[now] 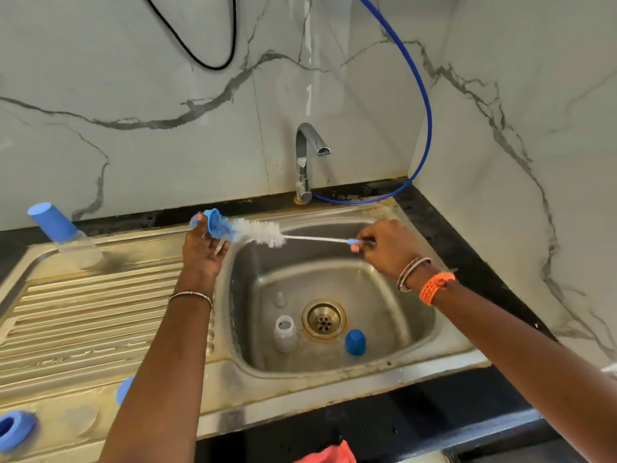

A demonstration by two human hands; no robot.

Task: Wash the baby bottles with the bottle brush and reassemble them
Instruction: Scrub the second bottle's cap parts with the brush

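While the left hand (pixel 203 248) pinches a blue collar ring (pixel 213 223) above the sink (pixel 417 355) rim, the right hand (pixel 387 247) grips the bottle brush (pixel 263 231) handle — bristles pushed through the ring. A clear bottle (pixel 285 333) and blue cap (pixel 355 342) stand in the basin.

chrome curved tap (pixel 305 162) at sink's back edge, spout over basin | thin blue hose (pixel 424 95) looping down the marble-patterned wall (pixel 133 78) to tap base | black cable (pixel 207 45) hanging upper left | black worktop (pixel 467 235) around steel sink (pixel 417 355) | round brass drain (pixel 324 319) in basin floor
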